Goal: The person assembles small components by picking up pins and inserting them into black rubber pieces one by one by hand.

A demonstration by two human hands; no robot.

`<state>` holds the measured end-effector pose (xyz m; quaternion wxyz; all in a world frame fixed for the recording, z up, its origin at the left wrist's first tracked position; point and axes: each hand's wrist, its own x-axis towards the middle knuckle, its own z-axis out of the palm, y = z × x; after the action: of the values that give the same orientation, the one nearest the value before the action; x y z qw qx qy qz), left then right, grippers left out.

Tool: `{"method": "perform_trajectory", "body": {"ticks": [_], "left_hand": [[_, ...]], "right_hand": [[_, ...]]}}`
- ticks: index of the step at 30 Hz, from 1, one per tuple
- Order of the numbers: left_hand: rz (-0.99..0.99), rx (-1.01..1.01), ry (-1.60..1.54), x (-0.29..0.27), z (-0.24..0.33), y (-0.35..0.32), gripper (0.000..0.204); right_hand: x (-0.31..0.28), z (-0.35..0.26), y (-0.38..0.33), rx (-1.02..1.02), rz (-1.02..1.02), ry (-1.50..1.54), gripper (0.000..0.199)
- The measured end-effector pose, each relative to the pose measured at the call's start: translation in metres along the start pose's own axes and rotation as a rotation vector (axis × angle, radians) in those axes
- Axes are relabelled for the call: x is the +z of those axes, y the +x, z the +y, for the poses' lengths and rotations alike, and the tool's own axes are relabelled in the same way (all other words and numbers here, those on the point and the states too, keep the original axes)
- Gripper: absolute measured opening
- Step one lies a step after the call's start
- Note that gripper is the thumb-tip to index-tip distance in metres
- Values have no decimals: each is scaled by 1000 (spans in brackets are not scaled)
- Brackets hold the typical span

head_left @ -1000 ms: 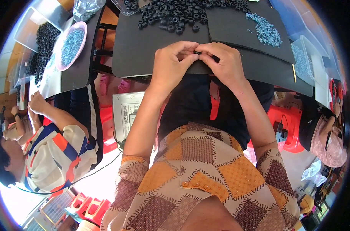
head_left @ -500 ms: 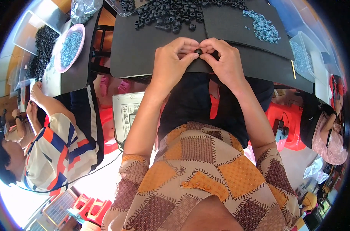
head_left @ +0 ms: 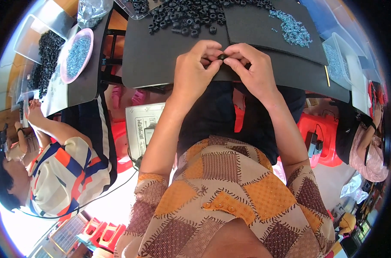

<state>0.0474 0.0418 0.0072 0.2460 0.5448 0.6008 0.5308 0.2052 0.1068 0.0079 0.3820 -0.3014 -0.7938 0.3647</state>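
Between the fingertips of both hands is a small round black part [head_left: 222, 56], held over the near part of the black tabletop [head_left: 150, 60]. My left hand [head_left: 196, 64] pinches it from the left with thumb and index finger. From the right, my right hand [head_left: 249, 64] pinches it the same way. Much of the part is hidden by the fingertips. Beyond my hands lies a heap of black ring-like parts [head_left: 184, 19]. To the far right, small translucent blue pieces [head_left: 295, 31] are spread on a black board [head_left: 251, 32].
A clear plastic tub [head_left: 339, 60] with blue pieces stands at the right. On the left table are a pink-rimmed bowl [head_left: 64, 74] of blue pieces and a pile of black parts [head_left: 49, 51]. One person [head_left: 70, 172] sits at the left, another [head_left: 367, 150] at the right.
My fingers have shifted slightly around the black part; the right fingers curl a little more. The person at the left has moved an arm and leaned slightly. The heaps look the same.
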Motion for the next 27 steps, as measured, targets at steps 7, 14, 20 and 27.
{"method": "perform_trajectory", "body": {"ticks": [7,14,20,27], "left_hand": [[-24,77,150,0,-2,1,25],[-47,115,230,1,-4,1,21],[-28,70,175,4,-3,1,44],[9,39,151,10,-1,1,78]], "right_hand": [[-3,2,1,1,-26,-58,7],[-4,-1,7,24,-16,27,5],[-1,-21,33,126,14,815,31],[12,0,39,152,-142,882,37]]}}
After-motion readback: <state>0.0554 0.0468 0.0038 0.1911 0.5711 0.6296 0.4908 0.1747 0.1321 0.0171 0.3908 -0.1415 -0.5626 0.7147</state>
